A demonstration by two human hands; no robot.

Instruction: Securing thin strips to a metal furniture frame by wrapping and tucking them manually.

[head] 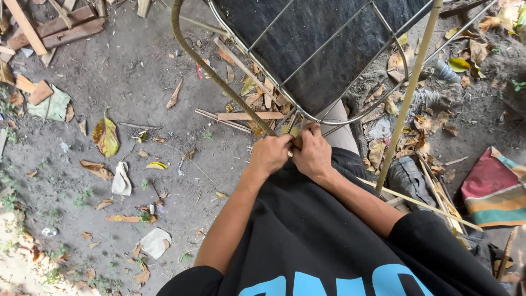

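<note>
My left hand [269, 153] and my right hand [312, 152] are pressed together at the lower corner of a metal wire frame [334, 118]. Both hands pinch a thin tan rattan strip [204, 61] where it meets the frame's rim. The strip is wrapped around a curved bar that runs up to the top left. A dark sheet [312, 33] fills the space behind the frame's thin rods. A bare yellowish rod [408, 90] slants down on the right. My fingertips hide the strip's end.
Dirt ground with dry leaves [106, 136], wood scraps [55, 27] and paper bits [155, 242] spreads to the left. A flat wooden slat [249, 116] lies under the frame. A striped cloth [496, 189] lies at the right edge.
</note>
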